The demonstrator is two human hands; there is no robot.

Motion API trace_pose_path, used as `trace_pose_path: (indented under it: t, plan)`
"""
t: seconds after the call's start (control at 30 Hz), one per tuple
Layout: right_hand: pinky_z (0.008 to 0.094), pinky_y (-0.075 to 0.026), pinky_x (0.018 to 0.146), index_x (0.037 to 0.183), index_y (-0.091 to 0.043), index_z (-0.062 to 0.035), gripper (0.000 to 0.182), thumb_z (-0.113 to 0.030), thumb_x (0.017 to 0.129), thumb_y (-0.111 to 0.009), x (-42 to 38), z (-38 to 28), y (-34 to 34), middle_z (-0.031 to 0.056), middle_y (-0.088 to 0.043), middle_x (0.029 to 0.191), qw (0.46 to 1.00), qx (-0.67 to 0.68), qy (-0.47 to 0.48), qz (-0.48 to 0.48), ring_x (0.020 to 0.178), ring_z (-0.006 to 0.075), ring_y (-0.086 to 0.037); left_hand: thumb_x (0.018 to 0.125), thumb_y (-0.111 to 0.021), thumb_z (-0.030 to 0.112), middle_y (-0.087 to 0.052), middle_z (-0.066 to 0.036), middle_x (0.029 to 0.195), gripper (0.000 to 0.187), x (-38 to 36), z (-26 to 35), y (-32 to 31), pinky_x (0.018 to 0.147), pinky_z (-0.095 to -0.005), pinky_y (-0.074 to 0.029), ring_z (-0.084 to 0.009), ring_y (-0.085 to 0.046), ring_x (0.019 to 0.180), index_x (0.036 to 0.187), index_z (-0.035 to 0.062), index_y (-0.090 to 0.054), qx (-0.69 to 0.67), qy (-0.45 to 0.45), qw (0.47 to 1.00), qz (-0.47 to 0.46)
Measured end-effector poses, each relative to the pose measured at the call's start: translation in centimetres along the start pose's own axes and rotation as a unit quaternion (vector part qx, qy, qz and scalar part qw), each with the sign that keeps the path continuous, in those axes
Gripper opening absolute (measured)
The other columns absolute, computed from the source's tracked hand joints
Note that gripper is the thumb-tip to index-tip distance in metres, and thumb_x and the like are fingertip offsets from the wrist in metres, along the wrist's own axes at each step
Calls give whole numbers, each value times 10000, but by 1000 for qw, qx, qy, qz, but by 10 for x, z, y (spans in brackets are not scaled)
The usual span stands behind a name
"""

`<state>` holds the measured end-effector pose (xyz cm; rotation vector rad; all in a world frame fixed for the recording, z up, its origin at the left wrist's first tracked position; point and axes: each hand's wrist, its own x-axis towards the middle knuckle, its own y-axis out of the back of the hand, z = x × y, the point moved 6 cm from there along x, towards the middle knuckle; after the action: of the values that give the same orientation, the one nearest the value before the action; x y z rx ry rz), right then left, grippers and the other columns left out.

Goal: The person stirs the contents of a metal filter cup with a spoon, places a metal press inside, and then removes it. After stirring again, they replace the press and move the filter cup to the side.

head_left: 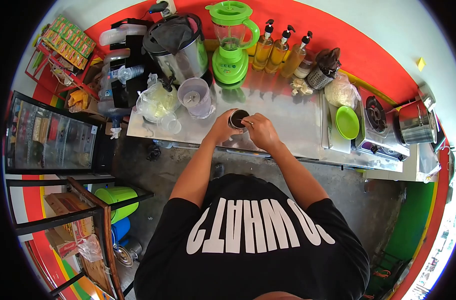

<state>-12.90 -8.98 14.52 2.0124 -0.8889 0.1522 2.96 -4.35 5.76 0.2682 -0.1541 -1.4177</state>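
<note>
A small cup [238,119] with dark contents is held over the front part of the steel counter [293,120]. My left hand [223,128] is wrapped round its left side. At the right of the cup's mouth, my right hand [262,132] has its fingers pinched together. A thin light thing at those fingertips reaches over the cup; it is too small to name. Behind the cup stands a green blender [230,65]. To the left are a clear blender jug [194,98] and a clear plastic cup [169,123].
Several pump bottles [279,54] line the red wall beside a utensil holder [322,75]. A green plate [347,123] lies near the gas stove [377,115] and a large pot [417,124]. At the left stand a steel drum [180,55] and a plastic bag [157,100].
</note>
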Motion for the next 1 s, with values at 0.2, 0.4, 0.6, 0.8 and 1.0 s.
trace_pose_path:
  t: [0.2, 0.4, 0.6, 0.8, 1.0]
  plan:
    - [434, -566, 701, 1030, -761, 61, 160, -80, 1013, -686, 10, 13, 18, 209, -744, 890, 979, 151, -132, 46, 730, 373, -703, 708, -943, 85, -723, -117, 1302, 821, 0, -5, 0, 1058, -358, -530, -216, -691, 1191, 1441, 29, -580, -8, -36, 999, 8]
    - [498, -543, 759, 1016, -764, 35, 151, -94, 985, -693, 0, 11, 0, 230, -735, 901, 991, 89, -100, 21, 842, 430, -676, 702, -940, 83, -722, -126, 1321, 826, -1, -1, 0, 1063, -367, -529, -236, -692, 1208, 1444, 33, -581, 12, -11, 1000, 1]
    - [490, -551, 790, 1008, -767, 26, 122, -69, 972, -701, 4, 11, 5, 193, -758, 942, 990, 83, -96, 63, 874, 407, -685, 704, -938, 87, -723, -122, 1311, 819, -1, -4, -1, 1067, -367, -524, -232, -687, 1212, 1443, 40, -587, 12, -35, 999, 9]
    - [474, -560, 818, 1029, -776, 19, 125, -70, 964, -718, 0, 10, 4, 198, -765, 971, 998, 38, -50, 11, 898, 393, -693, 700, -945, 85, -722, -116, 1305, 810, -4, 1, -2, 1069, -361, -519, -226, -681, 1205, 1430, 41, -597, 6, -35, 999, 19]
    - [430, -578, 781, 1051, -780, 19, 127, -60, 998, -696, 7, 4, 11, 196, -767, 979, 997, 50, -52, 2, 875, 375, -707, 702, -959, 89, -722, -98, 1315, 819, 1, -1, 4, 1065, -355, -520, -216, -680, 1198, 1435, 44, -596, -25, -28, 999, 7]
